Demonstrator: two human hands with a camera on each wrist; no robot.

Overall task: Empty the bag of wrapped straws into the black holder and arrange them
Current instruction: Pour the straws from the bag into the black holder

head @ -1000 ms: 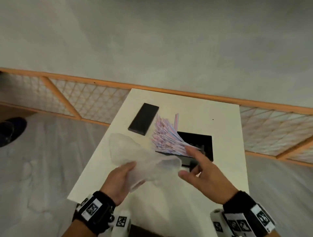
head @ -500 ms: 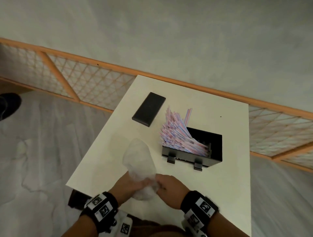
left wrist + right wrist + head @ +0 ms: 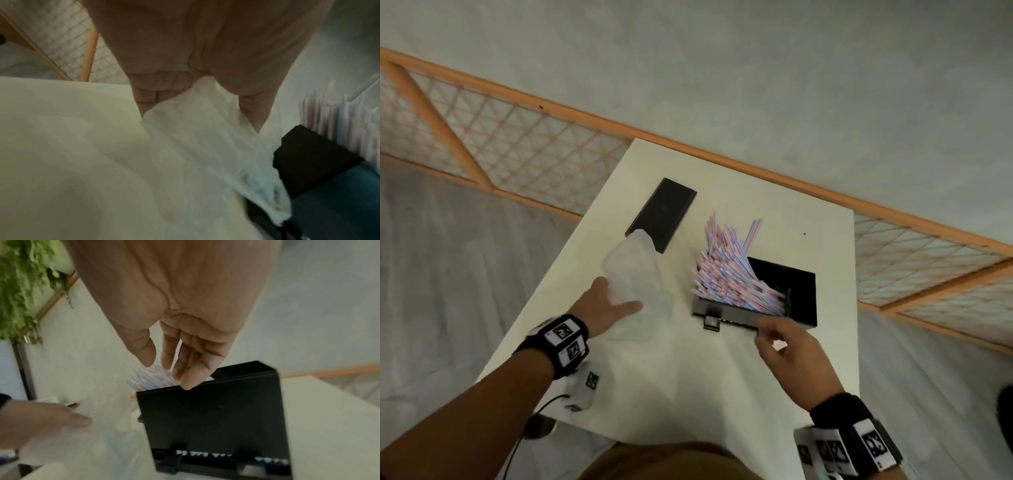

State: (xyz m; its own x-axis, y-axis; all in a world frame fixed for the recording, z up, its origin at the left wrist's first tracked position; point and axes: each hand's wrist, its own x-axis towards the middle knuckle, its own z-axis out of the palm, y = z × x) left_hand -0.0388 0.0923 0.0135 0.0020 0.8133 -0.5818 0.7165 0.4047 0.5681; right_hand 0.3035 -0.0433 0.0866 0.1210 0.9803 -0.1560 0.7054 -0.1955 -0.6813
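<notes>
Straws (image 3: 726, 270) lean in a fanned bundle out of the black holder (image 3: 796, 291) on the bench (image 3: 722, 377). The left hand (image 3: 602, 305) pinches the empty bag (image 3: 635, 274) just left of the holder. The right hand (image 3: 791, 356) hangs with slack, empty grip, its fingertips (image 3: 188, 382) at the holder's near rim.

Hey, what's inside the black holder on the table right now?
Wrapped straws fill the left part of the black holder, leaning left and fanning above its rim. The right part looks dark and empty. The straws' lower ends are mostly hidden by the front wall.
</notes>
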